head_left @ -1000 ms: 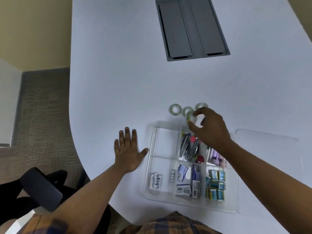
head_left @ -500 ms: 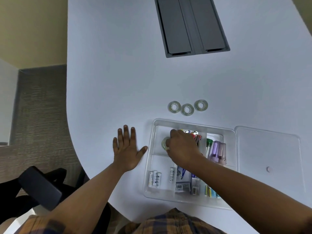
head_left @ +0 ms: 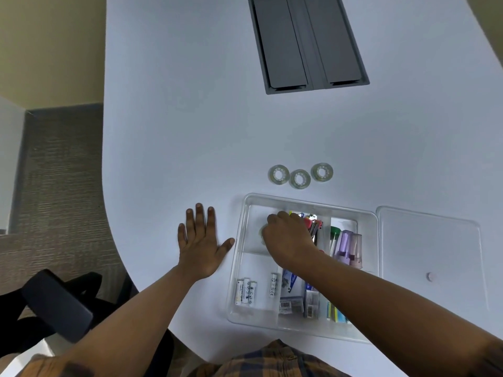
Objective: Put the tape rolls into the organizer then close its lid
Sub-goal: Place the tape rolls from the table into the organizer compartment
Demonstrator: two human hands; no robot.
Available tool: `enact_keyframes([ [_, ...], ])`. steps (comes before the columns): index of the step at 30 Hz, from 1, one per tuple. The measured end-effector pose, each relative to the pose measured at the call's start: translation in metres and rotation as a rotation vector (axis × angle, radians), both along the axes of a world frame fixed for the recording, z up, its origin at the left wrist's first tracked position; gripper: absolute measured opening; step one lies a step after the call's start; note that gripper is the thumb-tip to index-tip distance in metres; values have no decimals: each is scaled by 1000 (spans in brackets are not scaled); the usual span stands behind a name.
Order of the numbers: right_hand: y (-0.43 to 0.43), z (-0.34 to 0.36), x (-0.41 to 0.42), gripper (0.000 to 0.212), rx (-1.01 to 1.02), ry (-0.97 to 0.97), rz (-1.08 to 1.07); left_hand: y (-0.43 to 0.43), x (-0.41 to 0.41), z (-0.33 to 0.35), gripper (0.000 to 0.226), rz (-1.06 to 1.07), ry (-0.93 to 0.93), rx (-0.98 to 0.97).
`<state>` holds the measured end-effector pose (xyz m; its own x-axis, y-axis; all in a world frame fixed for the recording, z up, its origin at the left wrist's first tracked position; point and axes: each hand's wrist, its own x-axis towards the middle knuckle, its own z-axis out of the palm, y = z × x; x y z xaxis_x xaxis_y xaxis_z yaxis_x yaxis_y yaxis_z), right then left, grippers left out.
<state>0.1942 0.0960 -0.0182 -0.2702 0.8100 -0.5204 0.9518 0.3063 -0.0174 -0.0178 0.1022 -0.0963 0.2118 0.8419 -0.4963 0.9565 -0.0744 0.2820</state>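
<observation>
**Right hand over the organizer's far-left compartment**

Currently the right hand [head_left: 288, 238] reaches into the far-left compartment of the clear organizer [head_left: 241, 257], fingers curled downward over a tape roll [head_left: 263, 233] whose pale edge just peeks out on the hand's left side. Whether the fingers pinch that roll or only rest over it cannot be told, since the hand hides most of it. The left hand [head_left: 200, 244] lies flat on the desk [head_left: 190, 131] just beside the organizer's left wall, fingers spread and the thumb pointing toward the wall.

Three more tape rolls lie flat on the desk just beyond the organizer's far rim: a left roll [head_left: 278, 174], a middle roll [head_left: 300, 178] and a right roll [head_left: 322, 171], close together in a shallow row.

Inside the organizer, the near-left compartment holds white batteries [head_left: 246, 291] lying side by side, with one battery [head_left: 273, 284] apart to their right; their printing is too small to read. Small boxes [head_left: 292, 304] with barcode labels fill the near-middle compartment, the text on them illegible. Purple-capped containers [head_left: 351, 248] stand in the far-right compartment, and pens [head_left: 314, 227] sit in the far-middle one, partly hidden by the hand.

The clear lid [head_left: 430, 257] lies flat on the desk just beside the organizer's right wall. A grey panel [head_left: 307, 42] is set into the desk toward its far edge.
</observation>
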Motion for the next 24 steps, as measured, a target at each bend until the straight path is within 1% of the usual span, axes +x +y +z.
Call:
enact_keyframes([
  [2,3,2,2,15,11,73,-20,0,-1,-2,91,-2,-7,-9],
  [4,8,7,8,27,37,191,-84,1,-1,-2,92,-2,-5,-11],
  [6,17,17,18,32,117,302,-163,0,1,-2,92,0,-6,-2],
  [8,31,26,33,30,221,351,-236,-2,0,0,91,0,-4,18],
  [10,46,30,54,29,298,365,-332,-3,0,-1,90,2,-1,23],
  [12,61,28,77,35,323,341,-435,-2,-1,-2,90,0,4,24],
  [14,73,20,99,48,275,279,-508,-2,-1,-3,90,-4,13,28],
  [17,83,5,125,64,173,236,-594,-4,-1,-3,90,-9,28,49],
  [21,88,-15,141,71,117,213,-635,-5,0,-3,90,-1,33,72],
  [24,86,-23,144,72,103,215,-631,-5,1,-1,91,-6,31,69],
])
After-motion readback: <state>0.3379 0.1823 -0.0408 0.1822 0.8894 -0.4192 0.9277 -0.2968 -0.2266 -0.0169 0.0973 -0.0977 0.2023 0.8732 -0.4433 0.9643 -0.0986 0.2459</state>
